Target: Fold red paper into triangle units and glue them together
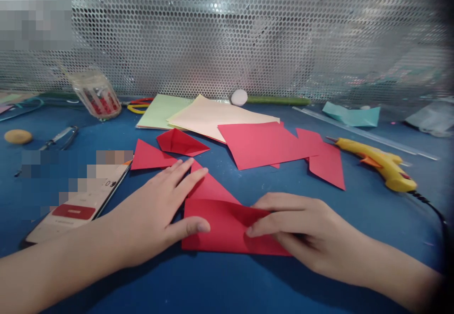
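Observation:
A folded red paper (220, 224) lies on the blue table (213, 285) in front of me. My left hand (159, 210) lies flat on its left part, fingers stretched out and the thumb on the paper. My right hand (298, 231) presses its fingers together on the paper's right half, along a fold. Two small folded red triangles (152, 157) (181, 143) lie just beyond my left hand.
Red sheets (262, 143) (328, 160), a cream sheet (209, 115) and a green sheet (159, 110) lie farther back. A yellow glue gun (381, 162) is at right, a phone (76, 205) at left, and a jar (95, 94), scissors (140, 105) and a perforated metal wall (227, 30) behind.

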`<state>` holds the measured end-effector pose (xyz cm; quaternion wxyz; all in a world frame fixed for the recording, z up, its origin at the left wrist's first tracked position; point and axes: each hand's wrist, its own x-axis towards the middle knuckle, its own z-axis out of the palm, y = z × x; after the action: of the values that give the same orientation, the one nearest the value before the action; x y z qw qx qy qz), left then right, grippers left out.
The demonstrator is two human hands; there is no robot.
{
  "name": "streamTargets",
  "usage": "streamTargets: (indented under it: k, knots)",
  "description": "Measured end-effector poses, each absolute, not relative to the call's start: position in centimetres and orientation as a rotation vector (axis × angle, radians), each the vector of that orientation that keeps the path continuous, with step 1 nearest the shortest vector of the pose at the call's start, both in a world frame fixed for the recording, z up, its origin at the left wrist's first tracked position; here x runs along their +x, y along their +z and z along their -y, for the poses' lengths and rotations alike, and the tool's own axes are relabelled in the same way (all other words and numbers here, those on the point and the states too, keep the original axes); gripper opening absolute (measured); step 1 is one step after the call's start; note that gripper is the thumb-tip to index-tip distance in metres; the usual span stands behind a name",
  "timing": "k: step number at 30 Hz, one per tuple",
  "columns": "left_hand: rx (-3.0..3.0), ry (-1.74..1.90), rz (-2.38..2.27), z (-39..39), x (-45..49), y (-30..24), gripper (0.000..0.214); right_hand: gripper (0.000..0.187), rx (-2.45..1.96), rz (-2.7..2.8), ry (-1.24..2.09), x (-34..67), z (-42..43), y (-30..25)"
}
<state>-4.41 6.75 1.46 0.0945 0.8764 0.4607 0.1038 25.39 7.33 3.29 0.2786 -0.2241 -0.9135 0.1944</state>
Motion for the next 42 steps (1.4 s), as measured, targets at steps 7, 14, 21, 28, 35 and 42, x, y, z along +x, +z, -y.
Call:
streamTargets:
  k: [7,14,21,28,35,42]
  knots:
    - [2.618,0.266,-1.42,-6.8,-4.5,1.4,0.078,0.041,-0.655,2.445,0.518,25.4,-7.2,2.2]
    - [2.615,0.153,-1.45,-6.6,-3.5,2.5,0.084,0.043,-0.67,2.553,0.457,25.5,-7.2,2.1]
    - [2.598,-0.014,-1.361,-6.8,-2.9,3.5,0.09,0.043,-0.677,2.655,0.168,25.2,-6.8,2.6]
    - [2.624,-0.112,-1.362,-6.9,-2.3,4.3,0.086,0.047,-0.48,2.691,-0.219,24.8,-6.1,2.8]
    - [2.569,-0.203,-1.322,-7.9,-1.4,5.1,0.085,0.046,-0.298,2.787,-0.179,24.6,-6.3,3.6]
    - [2.509,-0.198,-1.33,-8.1,-0.9,5.1,0.08,0.038,-0.353,2.669,-0.044,24.8,-6.3,3.2]
